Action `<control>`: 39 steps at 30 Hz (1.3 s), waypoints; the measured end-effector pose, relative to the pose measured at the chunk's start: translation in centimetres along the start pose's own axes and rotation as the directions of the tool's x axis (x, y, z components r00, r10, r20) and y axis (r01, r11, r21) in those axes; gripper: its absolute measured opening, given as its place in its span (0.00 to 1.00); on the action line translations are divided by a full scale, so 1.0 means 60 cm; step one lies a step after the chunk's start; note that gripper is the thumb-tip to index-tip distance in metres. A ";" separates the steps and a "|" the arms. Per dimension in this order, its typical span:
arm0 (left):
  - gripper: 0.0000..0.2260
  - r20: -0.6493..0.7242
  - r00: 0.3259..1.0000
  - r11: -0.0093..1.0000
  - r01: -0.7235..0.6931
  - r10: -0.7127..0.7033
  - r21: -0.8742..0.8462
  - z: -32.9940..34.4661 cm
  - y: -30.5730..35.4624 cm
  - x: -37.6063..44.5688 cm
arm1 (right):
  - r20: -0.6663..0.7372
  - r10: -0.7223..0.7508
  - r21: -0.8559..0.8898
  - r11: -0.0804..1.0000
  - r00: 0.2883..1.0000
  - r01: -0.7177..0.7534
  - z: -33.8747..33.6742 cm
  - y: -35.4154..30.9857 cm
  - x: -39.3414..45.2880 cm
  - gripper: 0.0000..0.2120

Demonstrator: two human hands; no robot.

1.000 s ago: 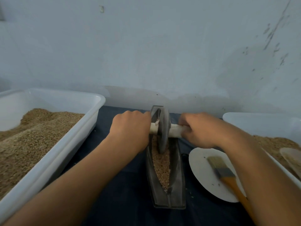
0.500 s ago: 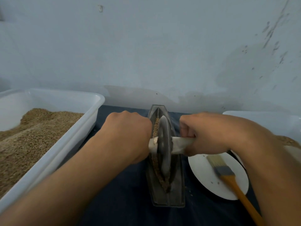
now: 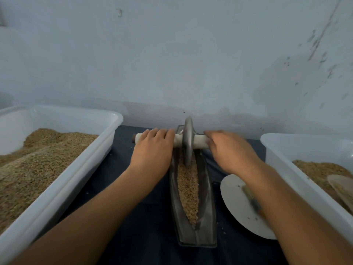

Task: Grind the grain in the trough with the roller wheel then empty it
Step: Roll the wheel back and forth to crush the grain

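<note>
Nearest, in the lower middle of the frame, a metal trough (image 3: 193, 222) on the dark bench (image 3: 133, 236), grain (image 3: 188, 190) along its groove, a white plate (image 3: 236, 203) with a blurred brush (image 3: 252, 201) just to its right. Farther up, roller wheel (image 3: 188, 140) upright at the trough's far end, left hand (image 3: 152, 150) and right hand (image 3: 229, 150) each laid over one end of its white axle, fingers draped rather than tight, grip loose. Grain-filled white tubs at far left (image 3: 80, 169) and far right (image 3: 282, 169)
</note>
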State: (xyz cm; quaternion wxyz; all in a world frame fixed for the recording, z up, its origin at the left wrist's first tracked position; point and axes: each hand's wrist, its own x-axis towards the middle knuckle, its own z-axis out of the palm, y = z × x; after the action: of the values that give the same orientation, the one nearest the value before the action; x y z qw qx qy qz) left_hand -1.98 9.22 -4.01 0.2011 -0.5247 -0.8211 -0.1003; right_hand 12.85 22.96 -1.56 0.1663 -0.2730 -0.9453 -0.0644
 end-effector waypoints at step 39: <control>0.09 0.089 0.994 0.998 0.058 -0.060 0.029 -0.036 -0.004 -0.001 | 0.171 -0.035 0.048 0.998 0.985 0.027 -0.037 0.001 -0.008 0.09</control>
State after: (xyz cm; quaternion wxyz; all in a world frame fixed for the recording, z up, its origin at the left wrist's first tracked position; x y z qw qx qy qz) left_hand -1.69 8.30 -2.10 0.1680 -0.5014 -0.8458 -0.0715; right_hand 13.89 22.28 0.36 0.0896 -0.2589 -0.9615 -0.0219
